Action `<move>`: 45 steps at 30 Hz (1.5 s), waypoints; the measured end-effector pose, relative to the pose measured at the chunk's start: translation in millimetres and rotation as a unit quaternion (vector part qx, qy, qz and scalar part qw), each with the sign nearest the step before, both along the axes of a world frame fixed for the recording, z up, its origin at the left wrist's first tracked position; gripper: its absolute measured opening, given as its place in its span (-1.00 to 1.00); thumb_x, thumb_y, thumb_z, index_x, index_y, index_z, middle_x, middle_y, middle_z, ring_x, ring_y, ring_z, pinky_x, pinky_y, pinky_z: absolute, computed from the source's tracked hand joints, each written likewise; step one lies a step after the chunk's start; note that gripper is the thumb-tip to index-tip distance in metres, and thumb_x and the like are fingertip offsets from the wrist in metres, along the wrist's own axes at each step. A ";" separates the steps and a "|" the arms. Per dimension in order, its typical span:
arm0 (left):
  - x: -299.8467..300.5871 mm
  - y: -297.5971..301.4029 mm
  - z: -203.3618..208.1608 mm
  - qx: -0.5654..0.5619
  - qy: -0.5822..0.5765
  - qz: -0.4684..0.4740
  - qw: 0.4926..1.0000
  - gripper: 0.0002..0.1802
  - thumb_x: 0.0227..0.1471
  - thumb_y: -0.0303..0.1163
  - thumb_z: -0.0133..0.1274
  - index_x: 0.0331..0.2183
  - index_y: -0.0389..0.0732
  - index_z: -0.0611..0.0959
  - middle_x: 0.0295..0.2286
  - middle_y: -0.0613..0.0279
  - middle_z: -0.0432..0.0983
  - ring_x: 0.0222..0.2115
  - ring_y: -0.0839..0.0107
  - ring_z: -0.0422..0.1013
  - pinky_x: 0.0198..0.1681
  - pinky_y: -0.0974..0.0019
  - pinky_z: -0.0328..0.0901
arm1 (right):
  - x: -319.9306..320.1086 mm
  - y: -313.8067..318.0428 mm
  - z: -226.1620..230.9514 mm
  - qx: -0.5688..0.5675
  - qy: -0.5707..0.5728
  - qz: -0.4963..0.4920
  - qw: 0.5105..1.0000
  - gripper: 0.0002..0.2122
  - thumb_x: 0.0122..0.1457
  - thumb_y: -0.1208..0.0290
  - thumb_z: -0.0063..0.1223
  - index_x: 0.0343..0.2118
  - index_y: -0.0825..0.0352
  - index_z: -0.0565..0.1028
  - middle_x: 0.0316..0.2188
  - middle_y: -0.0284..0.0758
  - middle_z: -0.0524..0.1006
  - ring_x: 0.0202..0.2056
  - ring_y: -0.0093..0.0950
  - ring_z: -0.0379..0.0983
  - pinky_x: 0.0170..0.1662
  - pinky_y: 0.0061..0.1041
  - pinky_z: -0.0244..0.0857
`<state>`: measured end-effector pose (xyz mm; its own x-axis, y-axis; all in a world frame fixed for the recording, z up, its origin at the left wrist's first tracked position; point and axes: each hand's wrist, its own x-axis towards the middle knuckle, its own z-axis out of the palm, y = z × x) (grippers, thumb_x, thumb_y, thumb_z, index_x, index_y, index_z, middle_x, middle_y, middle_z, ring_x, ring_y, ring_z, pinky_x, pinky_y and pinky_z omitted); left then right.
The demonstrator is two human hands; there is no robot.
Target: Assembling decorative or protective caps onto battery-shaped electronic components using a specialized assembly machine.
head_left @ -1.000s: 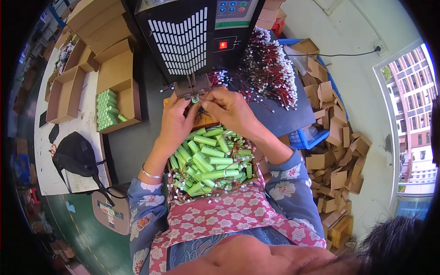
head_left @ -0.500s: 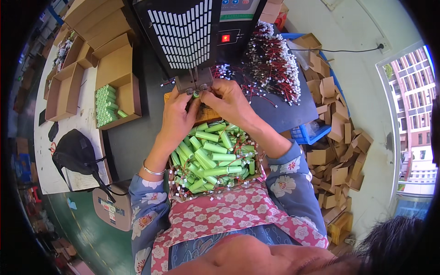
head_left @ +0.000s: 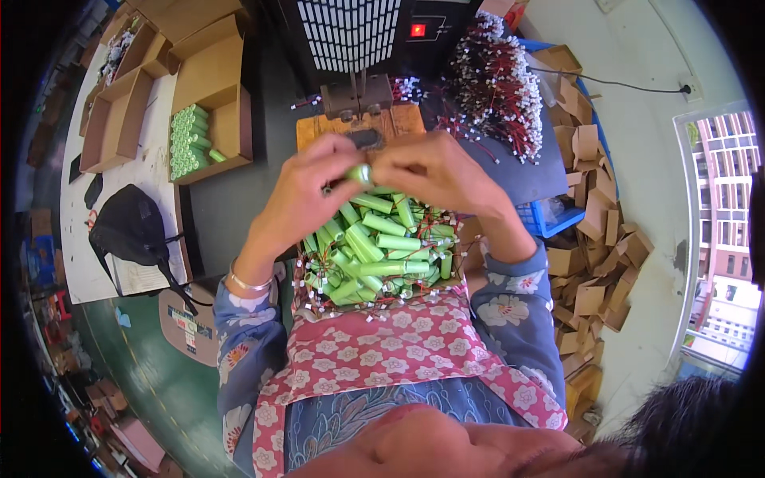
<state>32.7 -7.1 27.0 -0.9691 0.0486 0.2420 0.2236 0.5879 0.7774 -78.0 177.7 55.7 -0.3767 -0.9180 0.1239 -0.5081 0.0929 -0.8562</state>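
Note:
My left hand (head_left: 307, 183) is closed round a green cylindrical battery cell (head_left: 362, 174), its pale end turned toward my right hand. Beside that end, the fingers of my right hand (head_left: 442, 171) are pinched together; what they hold is hidden. Both hands are over the near edge of a wooden block (head_left: 408, 119). Just beyond the block, a black spot welder (head_left: 351, 36) has two metal electrode arms (head_left: 358, 88). Below my hands lies a heap of green battery cells (head_left: 370, 247) with red and black leads and white connectors.
A cardboard box (head_left: 239, 119) of upright green cells stands at left, near a black bag (head_left: 131, 231). Wire leads with white connectors (head_left: 498, 88) are piled right of the welder. Farther right are a blue crate (head_left: 558, 219) and heaped cardboard pieces (head_left: 594, 263).
Both hands have drawn back from the electrodes toward me, bringing the battery cell with them. The wooden block is now uncovered, and the view has shifted slightly.

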 end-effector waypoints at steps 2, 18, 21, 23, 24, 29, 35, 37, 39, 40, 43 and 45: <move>11.9 6.1 12.2 -0.023 0.025 -0.050 0.998 -0.57 -0.20 -0.34 0.23 -0.23 -0.30 0.55 -0.25 0.04 0.40 -0.20 0.10 0.37 -0.15 0.19 0.29 | 7.9 18.8 -1.5 -0.064 0.027 0.004 0.998 -0.89 0.10 0.48 0.05 -0.43 0.43 0.53 -0.44 -0.29 0.47 -0.39 -0.56 0.36 -0.36 -0.56 0.24; 33.9 33.6 1.5 -0.156 0.050 -0.160 0.973 -0.42 -0.02 -0.33 0.03 0.06 -0.28 0.34 0.08 -0.03 0.18 0.10 0.11 0.14 0.15 0.08 0.05 | -28.0 98.4 -117.3 0.245 0.460 -0.375 0.767 -0.83 -0.16 0.61 -0.04 -0.41 0.39 0.41 -0.39 -0.17 0.36 -0.28 -0.20 0.32 -0.23 -0.32 0.25; 45.7 13.5 13.9 -0.095 0.094 -0.080 0.988 -0.52 -0.02 -0.35 0.05 -0.03 -0.28 0.41 0.02 -0.04 0.24 0.04 0.09 0.21 0.08 0.09 0.14 | -49.5 97.3 -116.3 0.305 0.504 -0.286 0.755 -0.86 -0.17 0.60 0.02 -0.46 0.35 0.43 -0.41 -0.18 0.39 -0.29 -0.25 0.35 -0.23 -0.34 0.27; 47.0 -7.3 15.8 -0.130 0.111 0.063 0.983 -0.67 -0.03 -0.40 0.06 -0.18 -0.30 0.49 -0.13 -0.03 0.35 -0.09 0.06 0.32 -0.06 0.11 0.24 | -61.8 99.3 -107.8 0.340 0.466 -0.233 0.783 -0.86 -0.14 0.62 0.01 -0.43 0.36 0.42 -0.37 -0.18 0.40 -0.27 -0.23 0.37 -0.26 -0.32 0.30; 43.9 -26.4 15.1 -0.181 0.115 0.154 0.965 -0.75 -0.04 -0.43 0.06 -0.26 -0.31 0.51 -0.22 -0.03 0.39 -0.18 0.05 0.36 -0.14 0.13 0.29 | -66.5 104.4 -108.3 0.337 0.470 -0.227 0.784 -0.86 -0.14 0.62 0.01 -0.43 0.36 0.42 -0.37 -0.18 0.40 -0.27 -0.23 0.37 -0.26 -0.32 0.30; 21.9 -164.3 -21.5 -0.381 -0.089 0.136 0.910 -0.85 -0.23 -0.64 0.01 -0.45 -0.35 0.56 -0.41 -0.03 0.44 -0.32 0.00 0.39 -0.25 0.13 0.31 | -64.8 103.6 -94.6 0.247 0.337 -0.295 0.859 -0.81 -0.08 0.70 -0.09 -0.34 0.42 0.35 -0.34 -0.07 0.36 -0.26 -0.12 0.37 -0.28 -0.20 0.30; -18.0 -216.4 -48.3 -0.455 -0.241 -0.045 0.856 -0.74 -0.42 -0.60 0.15 -0.48 -0.30 0.55 -0.39 -0.02 0.44 -0.28 0.00 0.37 -0.19 0.14 0.31 | -35.1 110.7 -88.0 0.242 0.424 -0.387 0.783 -0.87 0.06 0.58 -0.17 -0.31 0.34 0.39 -0.33 -0.10 0.36 -0.28 -0.10 0.35 -0.26 -0.17 0.26; -23.8 -217.0 -50.8 -0.472 -0.304 -0.060 0.825 -0.70 -0.45 -0.57 0.18 -0.46 -0.29 0.56 -0.39 -0.02 0.44 -0.26 0.00 0.36 -0.18 0.14 0.30 | -22.9 117.0 -77.2 0.255 0.408 -0.383 0.788 -0.91 0.09 0.60 -0.15 -0.40 0.40 0.42 -0.38 -0.07 0.39 -0.28 -0.09 0.37 -0.30 -0.24 0.24; -19.5 -224.3 -58.8 -0.434 -0.254 -0.052 0.863 -0.71 -0.39 -0.55 0.16 -0.43 -0.29 0.55 -0.38 -0.04 0.43 -0.25 -0.01 0.35 -0.16 0.14 0.29 | -7.0 115.9 -72.2 0.233 0.362 -0.431 0.793 -0.93 0.11 0.56 -0.13 -0.42 0.39 0.43 -0.43 -0.08 0.41 -0.34 -0.09 0.38 -0.34 -0.24 0.22; -17.0 -224.7 -59.2 -0.438 -0.248 -0.057 0.862 -0.71 -0.39 -0.55 0.16 -0.43 -0.29 0.55 -0.38 -0.04 0.43 -0.25 -0.01 0.35 -0.16 0.14 0.29 | -1.6 115.4 -70.5 0.203 0.316 -0.468 0.800 -0.91 0.14 0.52 -0.11 -0.44 0.39 0.43 -0.49 -0.09 0.42 -0.40 -0.09 0.38 -0.38 -0.24 0.21; -15.1 -210.7 -50.3 -0.426 -0.083 -0.039 0.900 -0.85 -0.27 -0.57 0.09 -0.47 -0.29 0.58 -0.43 -0.07 0.48 -0.39 0.00 0.44 -0.29 0.11 0.34 | 7.2 112.6 -66.5 0.131 0.304 -0.494 0.804 -0.91 0.17 0.48 -0.09 -0.41 0.37 0.41 -0.61 -0.09 0.39 -0.53 -0.11 0.37 -0.49 -0.26 0.19; -6.0 -190.8 -21.4 -0.331 -0.081 0.093 0.936 -0.85 -0.22 -0.57 0.06 -0.44 -0.33 0.54 -0.41 -0.12 0.45 -0.38 -0.03 0.43 -0.28 0.11 0.33 | 14.6 105.6 -50.6 0.129 0.320 -0.514 0.786 -0.93 0.16 0.50 -0.09 -0.39 0.36 0.41 -0.67 -0.13 0.39 -0.61 -0.24 0.37 -0.52 -0.32 0.18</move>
<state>26.7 -197.9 5.6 -0.9970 -0.0366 0.0681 -0.0188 0.9693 0.2450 -63.4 283.3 5.0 -0.8718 -0.1957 0.4492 -0.3702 0.8636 -0.3422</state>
